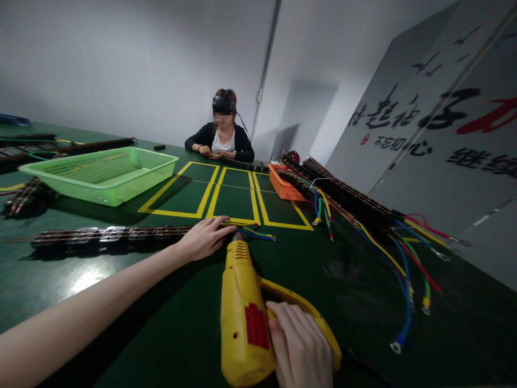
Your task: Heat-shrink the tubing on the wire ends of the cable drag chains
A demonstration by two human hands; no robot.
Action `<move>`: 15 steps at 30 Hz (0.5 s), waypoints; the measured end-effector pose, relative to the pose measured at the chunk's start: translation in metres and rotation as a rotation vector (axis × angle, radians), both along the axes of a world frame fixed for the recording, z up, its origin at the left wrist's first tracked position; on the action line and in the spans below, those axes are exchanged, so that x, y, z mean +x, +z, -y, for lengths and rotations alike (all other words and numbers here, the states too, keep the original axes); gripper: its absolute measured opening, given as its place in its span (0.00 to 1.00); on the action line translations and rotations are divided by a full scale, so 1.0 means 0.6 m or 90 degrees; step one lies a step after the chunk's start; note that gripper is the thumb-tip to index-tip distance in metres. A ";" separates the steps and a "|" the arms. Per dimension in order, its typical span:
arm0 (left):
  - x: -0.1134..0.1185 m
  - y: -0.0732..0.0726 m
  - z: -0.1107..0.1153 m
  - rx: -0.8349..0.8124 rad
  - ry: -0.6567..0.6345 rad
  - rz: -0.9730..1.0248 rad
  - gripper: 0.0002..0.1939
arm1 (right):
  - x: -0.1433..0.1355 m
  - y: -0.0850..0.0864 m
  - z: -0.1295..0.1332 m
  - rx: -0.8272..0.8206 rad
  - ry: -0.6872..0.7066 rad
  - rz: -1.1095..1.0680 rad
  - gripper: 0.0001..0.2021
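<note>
Segmented cable chain point(109, 237) lies at the left of the dark green table point(161, 318), its wires point(256, 234) running right beneath the left hand point(204, 238). That hand rests its fingers over them, seemingly to keep the loose ends steady; whether it pinches or only presses, I cannot tell. The right hand point(301, 345) is wrapped around the looped handle point(309, 307) of a yellow heat gun point(238, 302), probably so the tool can be aimed while those fingers stay well apart from its nozzle point(238, 237). That nozzle points toward the far side, just beside the left fingertips; contact with the wires is unclear. The gun's rounded shell looks like hard plastic, slotted near the nozzle and marked by a red label point(256, 326). The chain is dark, jointed and glossy in patches, the wires thin, flexible, yellow and blue among them. Beyond are 3 rectangles of yellow tape point(255, 202), between a slotted light-green basket point(115, 195) and an orange basket point(283, 186).
</note>
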State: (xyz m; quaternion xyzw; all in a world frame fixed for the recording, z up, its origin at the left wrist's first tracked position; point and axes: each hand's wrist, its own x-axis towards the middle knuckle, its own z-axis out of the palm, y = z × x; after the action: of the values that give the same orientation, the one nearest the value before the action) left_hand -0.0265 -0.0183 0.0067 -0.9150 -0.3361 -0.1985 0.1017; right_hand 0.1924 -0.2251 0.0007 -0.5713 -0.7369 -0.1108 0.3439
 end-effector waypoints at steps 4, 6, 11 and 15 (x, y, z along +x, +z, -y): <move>0.000 -0.008 -0.004 0.023 0.010 -0.008 0.25 | 0.022 0.014 -0.001 -0.019 0.002 -0.003 0.15; 0.000 -0.011 -0.005 0.048 0.012 -0.005 0.25 | 0.037 0.019 -0.001 -0.014 -0.030 0.009 0.16; -0.001 -0.011 -0.002 0.100 -0.005 0.011 0.23 | 0.068 0.017 -0.002 -0.057 -0.088 0.013 0.21; -0.001 -0.009 0.001 0.103 -0.012 0.011 0.23 | 0.096 0.011 -0.003 -0.054 -0.110 0.015 0.23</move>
State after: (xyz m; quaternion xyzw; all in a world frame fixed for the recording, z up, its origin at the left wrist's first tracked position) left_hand -0.0273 -0.0192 0.0015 -0.9052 -0.3115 -0.2337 0.1703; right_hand 0.2500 -0.2234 0.0072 -0.6454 -0.6930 -0.1155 0.2999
